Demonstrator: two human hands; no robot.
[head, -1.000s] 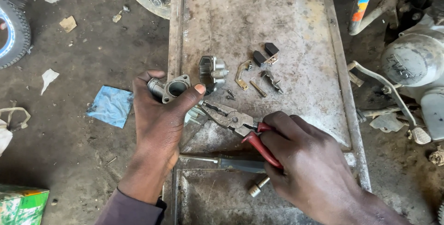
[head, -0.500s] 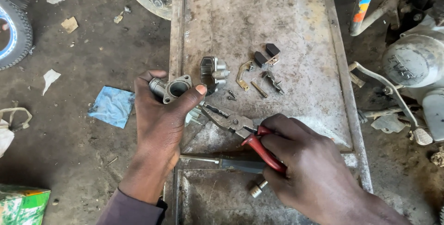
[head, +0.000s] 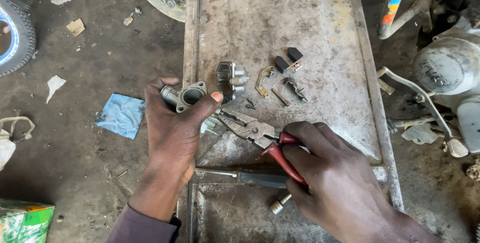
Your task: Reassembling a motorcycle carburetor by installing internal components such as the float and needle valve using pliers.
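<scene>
My left hand (head: 172,128) grips a small grey metal carburettor-like body (head: 184,96) at the left edge of a worn metal bench (head: 280,18). My right hand (head: 330,183) holds red-handled pliers (head: 260,135), their jaws pointing left toward the part under my left thumb. A second cast metal piece (head: 230,79) lies just right of the held body.
Small parts lie on the bench: two black blocks (head: 288,59), a brass bracket (head: 263,79), a pin (head: 280,96), screws. A screwdriver (head: 250,175) and a socket bit (head: 277,204) lie near my right wrist. A blue rag (head: 121,114), a tyre (head: 15,35) and a motorcycle engine (head: 450,68) surround the bench.
The pliers have shifted slightly left toward the held body. My left hand stays in place.
</scene>
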